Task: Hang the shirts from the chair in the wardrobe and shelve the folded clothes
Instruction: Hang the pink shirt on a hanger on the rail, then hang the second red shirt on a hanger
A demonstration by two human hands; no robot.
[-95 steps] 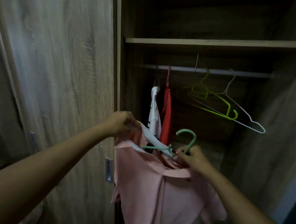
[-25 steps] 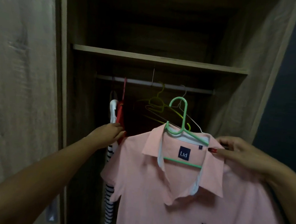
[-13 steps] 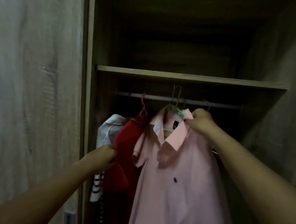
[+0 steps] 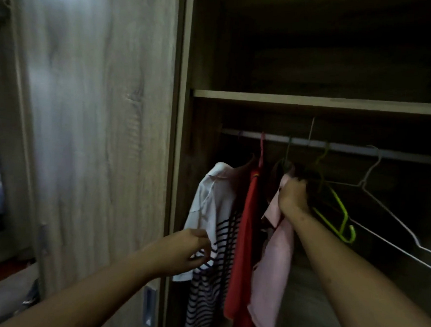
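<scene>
The pink polo shirt hangs edge-on from the wardrobe rail on its green hanger, to the right of a red shirt and a white striped shirt. My right hand grips the pink shirt at the collar and shoulder, just below the rail. My left hand hovers lower, in front of the striped shirt's sleeve, fingers loosely curled and holding nothing.
A lime green hanger and a white wire hanger hang bare on the rail to the right. A wooden shelf spans the wardrobe above the rail. The sliding door stands at left with a metal handle.
The pink shirt has turned edge-on on the rail and sits closer to the red shirt. My left hand has let go of the hanging clothes and drawn back.
</scene>
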